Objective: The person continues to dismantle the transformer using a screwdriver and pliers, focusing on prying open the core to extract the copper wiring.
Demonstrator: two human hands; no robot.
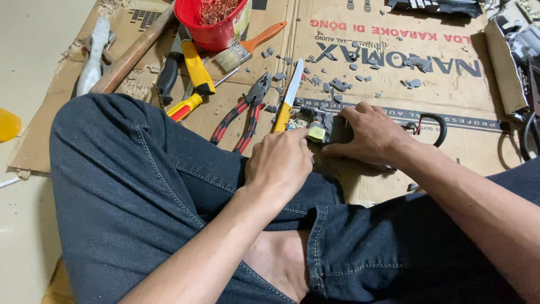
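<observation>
A makeshift floor workshop in what looks like a home: a person sits cross-legged on a flattened cardboard box [394,67] spread over pale tiles. Around it lie red-handled pliers [242,112], a yellow-handled knife [287,98], a paintbrush [247,48], screwdrivers [194,70] and a red bucket [211,28] of copper wire scraps, amid grey broken fragments [337,84].

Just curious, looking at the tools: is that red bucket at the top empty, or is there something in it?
Not empty. The red bucket holds a tangled heap of copper-coloured wire reaching near its rim.
</observation>
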